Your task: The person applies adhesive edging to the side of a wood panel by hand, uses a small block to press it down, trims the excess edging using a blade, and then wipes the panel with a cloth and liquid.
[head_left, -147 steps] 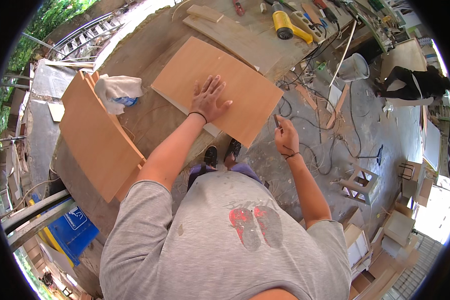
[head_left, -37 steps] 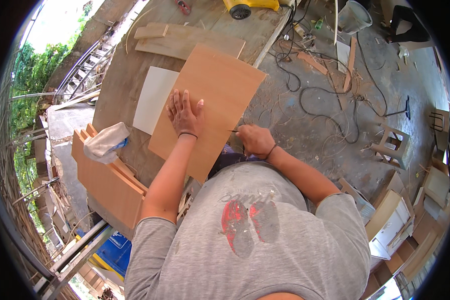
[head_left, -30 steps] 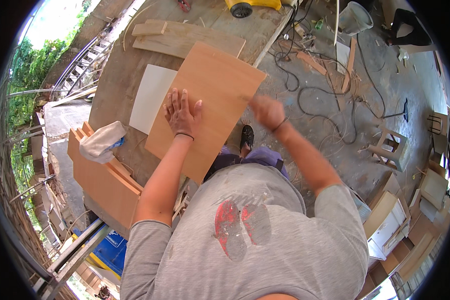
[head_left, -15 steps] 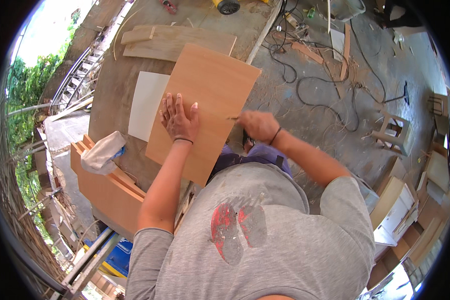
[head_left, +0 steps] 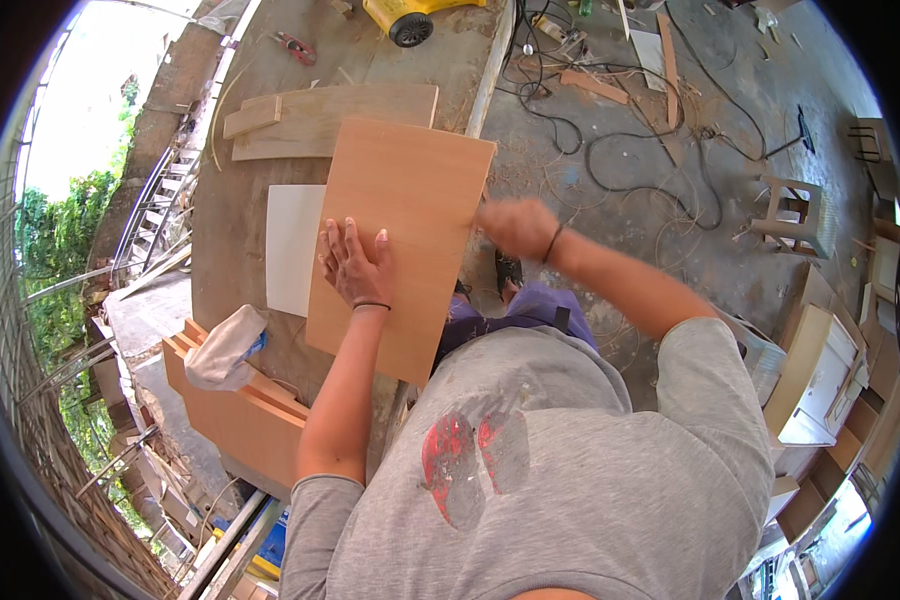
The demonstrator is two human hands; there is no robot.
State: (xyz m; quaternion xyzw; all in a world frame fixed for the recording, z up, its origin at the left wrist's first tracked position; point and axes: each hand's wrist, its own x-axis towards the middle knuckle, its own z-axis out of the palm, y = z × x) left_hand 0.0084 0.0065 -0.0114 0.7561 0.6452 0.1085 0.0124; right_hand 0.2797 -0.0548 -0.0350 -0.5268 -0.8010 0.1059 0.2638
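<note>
Dusty tabletop [head_left: 225,235] below, and the brown board [head_left: 415,185] lies on it, jutting past the right edge, partly covering a white panel [head_left: 292,250]! Left hand [head_left: 358,268] presses flat, fingers spread; right hand [head_left: 520,228] blurs at the board's right side, its grip too smeared to tell.

- Smooth, matt, faint wood grain across orange-brown rectangular panel [head_left: 410,180]
- Plain, smooth, matt white on flat sheet [head_left: 292,250]
- Bare pale wood, matt, on long plank [head_left: 355,118]
- Dull, dusty, scuffed brown on workbench top [head_left: 220,235]
- Soft, rumpled, matt cloth for off-white rag [head_left: 222,347]
- Hard yellow plastic look, slight sheen, on power tool [head_left: 385,14]
- Rough, grimy, concrete-like on grey floor [head_left: 620,275]
- Soft matt knit for grey T-shirt [head_left: 610,450], worn, flaking red print [head_left: 448,455]
</note>
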